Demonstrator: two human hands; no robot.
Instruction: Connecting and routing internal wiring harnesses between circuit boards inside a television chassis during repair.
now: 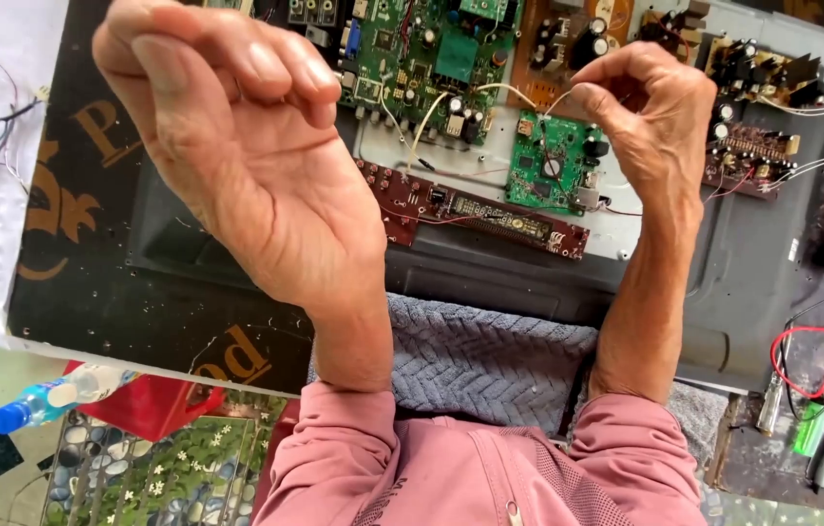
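My left hand [236, 136] is raised close to the camera, its fingers curled and pinched together; what it pinches I cannot see. My right hand [651, 122] hovers over the open metal chassis [743, 263] with fingers closed on a thin white wire [490, 90] that arcs left toward the large green circuit board [431, 49]. Just below that hand lies a small green board [550, 166]. A long dark red board [475, 209] runs across the chassis under both hands. Pink sleeves cover my forearms.
Brown boards with capacitors [767, 73] sit at the right of the chassis. A grey towel [490, 356] lies at its near edge. Red and black wires [821, 351] and tools lie at the right. A plastic bottle [56, 394] rests at the lower left.
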